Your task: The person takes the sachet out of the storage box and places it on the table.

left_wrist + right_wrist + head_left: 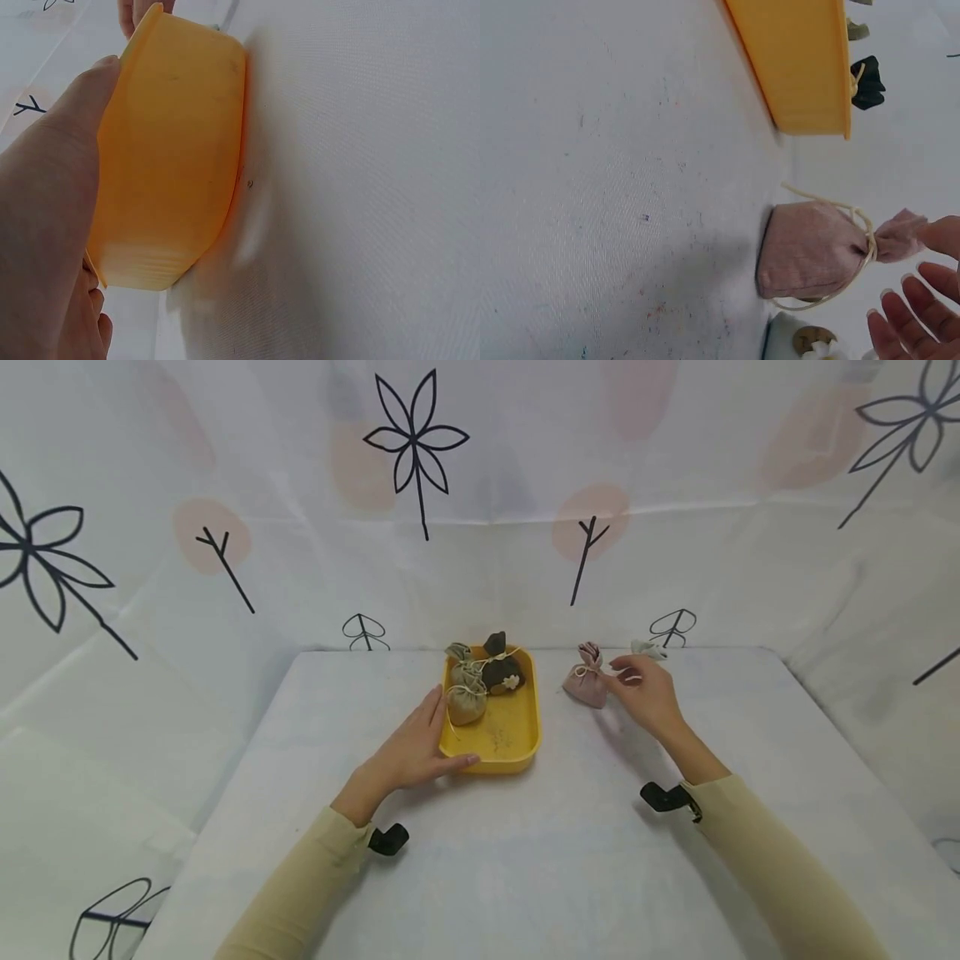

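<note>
My left hand (411, 745) holds a yellow plastic container (538, 714) at its near left corner, fingers along the left side and thumb over the near rim. Inside lie a dark drawstring pouch (497, 675) with a small flower and grey-green pouches (468, 703). To the right of the container, a pink drawstring pouch (587, 687) stands upright on the table. My right hand (647, 695) is beside its gathered top; in the right wrist view the thumb is right at the top and the other fingers are spread apart from it.
Behind my right hand is a pale pouch (649, 650), partly hidden; the right wrist view shows a flower and a round brown piece on it. A white cloth covers the table (480, 860). Patterned fabric (480, 568) rises along the table's back edge.
</note>
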Tool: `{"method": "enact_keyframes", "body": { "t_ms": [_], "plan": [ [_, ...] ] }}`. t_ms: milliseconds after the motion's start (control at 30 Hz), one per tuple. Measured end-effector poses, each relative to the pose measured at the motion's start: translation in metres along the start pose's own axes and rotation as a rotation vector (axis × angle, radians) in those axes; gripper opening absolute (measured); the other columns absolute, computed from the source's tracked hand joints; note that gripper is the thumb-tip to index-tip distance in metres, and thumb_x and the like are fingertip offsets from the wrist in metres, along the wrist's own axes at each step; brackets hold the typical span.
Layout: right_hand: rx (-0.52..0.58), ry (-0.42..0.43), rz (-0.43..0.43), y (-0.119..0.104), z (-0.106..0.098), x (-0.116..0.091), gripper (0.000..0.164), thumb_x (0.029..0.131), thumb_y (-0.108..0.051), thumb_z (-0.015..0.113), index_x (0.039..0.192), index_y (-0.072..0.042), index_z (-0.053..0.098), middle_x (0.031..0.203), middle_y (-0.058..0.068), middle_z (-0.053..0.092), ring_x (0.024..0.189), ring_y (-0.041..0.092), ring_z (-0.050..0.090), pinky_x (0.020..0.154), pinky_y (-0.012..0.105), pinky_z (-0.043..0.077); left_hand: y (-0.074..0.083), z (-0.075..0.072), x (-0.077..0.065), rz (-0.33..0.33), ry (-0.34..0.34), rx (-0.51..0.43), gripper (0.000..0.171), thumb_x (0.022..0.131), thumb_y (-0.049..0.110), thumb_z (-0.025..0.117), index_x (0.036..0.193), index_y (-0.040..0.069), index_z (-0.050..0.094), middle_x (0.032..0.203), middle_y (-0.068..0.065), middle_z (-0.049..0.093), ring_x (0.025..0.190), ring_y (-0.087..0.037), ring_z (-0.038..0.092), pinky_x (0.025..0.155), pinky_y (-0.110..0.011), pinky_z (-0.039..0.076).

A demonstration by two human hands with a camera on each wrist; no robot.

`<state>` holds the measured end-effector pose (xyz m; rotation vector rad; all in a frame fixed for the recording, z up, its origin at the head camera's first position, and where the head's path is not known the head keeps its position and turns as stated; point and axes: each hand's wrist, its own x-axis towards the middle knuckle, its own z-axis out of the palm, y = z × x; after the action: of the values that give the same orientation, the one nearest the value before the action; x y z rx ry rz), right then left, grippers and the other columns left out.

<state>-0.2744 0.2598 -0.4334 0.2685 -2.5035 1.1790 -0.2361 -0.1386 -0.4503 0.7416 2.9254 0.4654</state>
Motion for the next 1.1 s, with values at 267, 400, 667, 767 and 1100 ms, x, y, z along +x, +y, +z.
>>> {"method": "enact_keyframes", "body": {
  "t_ms": [267,400,667,767,1100],
  "plan": [
    [0.046,-0.032,-0.047,-0.027,0.003,-0.009,0.031,0.098,-0.003,0.066,0.125,0.009,0.061,0.122,0.026,0.061,0.11,0.04,0.061,0.097,0.056,0.051,0.0,-0.001,0.001,-0.004,-0.002,0.001,0.128,0.081,0.094,0.038,0.164,0.004,0.001,0.172,-0.013,-0.004,0.158,-0.027,0.005,0.127,-0.042,0.015],
    [0.067,-0.053,-0.093,-0.038,0.014,-0.009,0.03,0.096,-0.004,0.067,0.123,0.009,0.062,0.121,0.026,0.062,0.11,0.04,0.06,0.098,0.056,0.051,0.0,-0.002,0.001,0.0,-0.001,-0.002,0.127,0.082,0.093,0.039,0.164,0.004,0.0,0.172,-0.013,-0.005,0.158,-0.028,0.005,0.127,-0.043,0.015],
    [0.093,-0.138,-0.126,-0.058,0.036,-0.01,0.034,0.094,-0.008,0.074,0.124,0.003,0.063,0.12,0.021,0.063,0.109,0.038,0.061,0.098,0.056,0.053,0.0,-0.003,0.002,0.0,-0.008,-0.005,0.127,0.082,0.093,0.039,0.164,0.004,0.0,0.172,-0.013,-0.005,0.158,-0.027,0.004,0.127,-0.042,0.015],
    [0.087,-0.166,-0.146,-0.063,0.046,-0.009,0.037,0.094,-0.01,0.075,0.125,0.003,0.063,0.122,0.021,0.063,0.111,0.037,0.062,0.099,0.055,0.053,0.001,-0.003,0.002,-0.001,-0.012,0.0,0.127,0.082,0.093,0.039,0.164,0.005,0.0,0.172,-0.013,-0.005,0.158,-0.027,0.004,0.127,-0.041,0.014],
    [0.116,-0.235,-0.188,-0.081,0.08,-0.004,0.042,0.092,-0.01,0.077,0.128,0.006,0.061,0.125,0.023,0.063,0.115,0.038,0.061,0.102,0.052,0.052,0.002,-0.003,-0.001,-0.012,-0.017,-0.005,0.126,0.082,0.093,0.038,0.164,0.004,-0.001,0.172,-0.012,-0.007,0.158,-0.025,0.003,0.127,-0.04,0.014]
  ]
}}
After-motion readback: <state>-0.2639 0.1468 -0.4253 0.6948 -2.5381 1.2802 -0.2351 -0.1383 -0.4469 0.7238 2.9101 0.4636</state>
